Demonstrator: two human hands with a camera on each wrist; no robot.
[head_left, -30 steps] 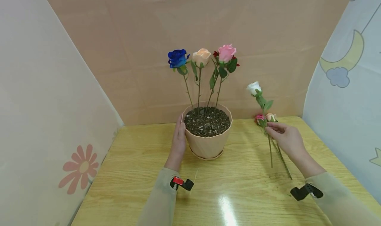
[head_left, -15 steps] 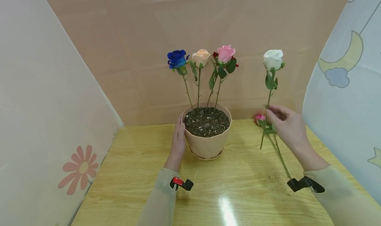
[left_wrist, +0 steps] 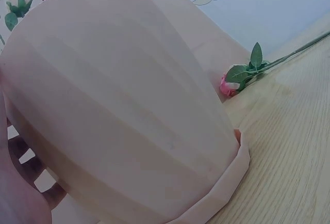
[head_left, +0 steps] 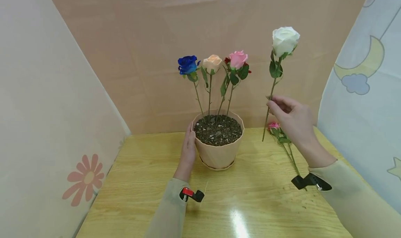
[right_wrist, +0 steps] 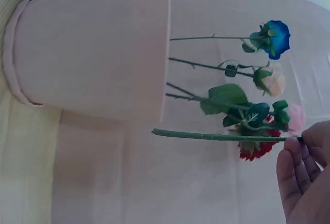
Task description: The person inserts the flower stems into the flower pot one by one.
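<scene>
My right hand (head_left: 292, 117) pinches the stem of a white rose (head_left: 285, 41) between thumb and fingertips, to the right of the pot and above the table. In the right wrist view its bare green stem (right_wrist: 216, 137) ends just past the pot's rim level. My left hand (head_left: 188, 147) lies along the left side of a pale pink flower pot (head_left: 217, 154) that stands on a saucer and holds dark soil (head_left: 217, 131). Rising from the soil are a blue rose (head_left: 188, 64), a peach rose (head_left: 212, 63) and a pink rose (head_left: 238, 59), with a red bloom (right_wrist: 258, 149) partly hidden behind the pink one.
More cut roses, including a deep pink rose (head_left: 273, 125), lie on the wooden table (head_left: 150, 182) at the right, below my right hand and partly covered by it. A backdrop (head_left: 141, 56) stands close behind the pot. Small dark crumbs lie near the right forearm.
My right hand has lifted the white rose from over the lying roses, brought it upright and carried it left and up. The left hand stays at the pot.
</scene>
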